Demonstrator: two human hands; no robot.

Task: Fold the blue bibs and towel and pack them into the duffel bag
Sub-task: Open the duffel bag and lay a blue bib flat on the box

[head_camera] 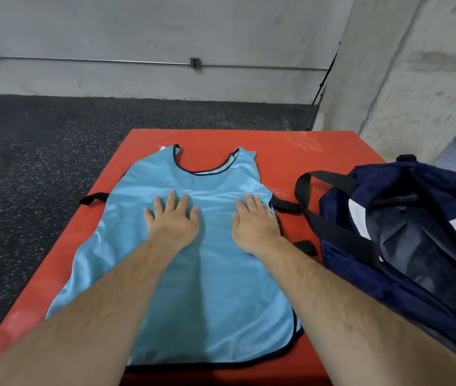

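On the red mat, in the head view, we see the blue bib spread flat, neck away from us. Our left hand and right hand press it with fingers straight, gripping nothing, probably to smooth it before folding. The duffel bag stands unzipped just beside it, ready for packing.

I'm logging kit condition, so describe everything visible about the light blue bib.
The bib is a light blue, shiny, thin-looking sleeveless vest with dark trim round its scooped neck and hem and black side straps. It lies spread flat, unfolded, neck away from the person, on the red mat. The left hand and right hand press flat on its chest.
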